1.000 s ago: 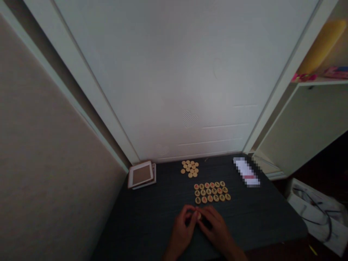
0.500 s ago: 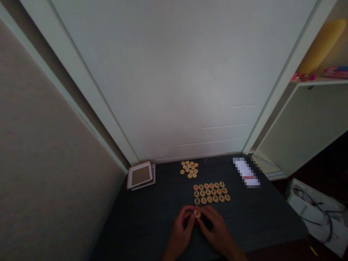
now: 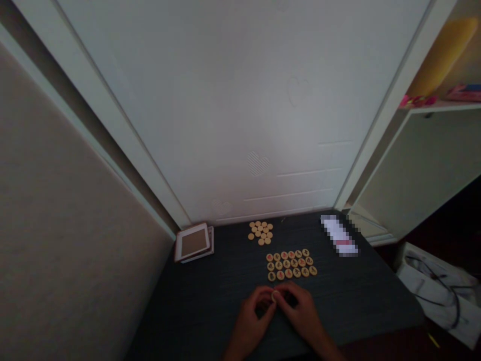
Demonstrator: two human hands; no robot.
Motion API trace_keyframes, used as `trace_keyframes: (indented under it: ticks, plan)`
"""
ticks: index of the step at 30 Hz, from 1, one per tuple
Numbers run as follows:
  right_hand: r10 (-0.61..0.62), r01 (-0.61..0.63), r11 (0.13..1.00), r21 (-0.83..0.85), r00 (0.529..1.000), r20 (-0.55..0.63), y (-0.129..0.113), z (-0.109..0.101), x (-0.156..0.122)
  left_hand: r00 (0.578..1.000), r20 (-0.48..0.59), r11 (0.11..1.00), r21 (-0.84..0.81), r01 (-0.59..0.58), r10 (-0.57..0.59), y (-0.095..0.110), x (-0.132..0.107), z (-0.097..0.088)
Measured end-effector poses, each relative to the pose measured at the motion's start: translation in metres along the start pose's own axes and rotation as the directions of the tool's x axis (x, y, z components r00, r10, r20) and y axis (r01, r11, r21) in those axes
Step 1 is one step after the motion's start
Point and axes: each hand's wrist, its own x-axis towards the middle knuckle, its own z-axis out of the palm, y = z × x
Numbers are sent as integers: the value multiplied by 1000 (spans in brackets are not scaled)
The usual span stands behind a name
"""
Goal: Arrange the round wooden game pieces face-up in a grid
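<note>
My left hand [image 3: 251, 315] and my right hand [image 3: 299, 310] meet over the near part of the dark table, fingers curled in. Between their fingertips is a round wooden xiangqi piece [image 3: 274, 297], partly covered by the fingers, its face hardly visible. Just beyond my hands lie three neat rows of xiangqi pieces [image 3: 288, 273], face up with red or black characters. Farther back, toward the wall, a loose cluster of plain-topped pieces [image 3: 260, 228] shows no characters.
On the table's back left rests a small stack of framed items [image 3: 193, 241]. A blurred-out white and red object [image 3: 339, 235] lies at the back right. The white panel [image 3: 240, 100] borders the table's back edge. A white bag with cables [image 3: 438, 296] stands off the right side.
The held piece has turned so its red-marked face no longer shows, and the fingers cover more of it. The view has shifted slightly. The rows and cluster look the same.
</note>
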Motion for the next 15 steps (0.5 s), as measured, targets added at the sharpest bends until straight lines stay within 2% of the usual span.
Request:
trace_keyframes:
  ticks: [8,15]
  plan:
    - [19,-19,1000,24,1000,4,0,-2,-1,1000,-25,1000,-1,14,-14,-2,1,2]
    - [25,-26,998,57,999,28,-9,-2,0,999,-32,999,-40,15,-16,-1,1,1]
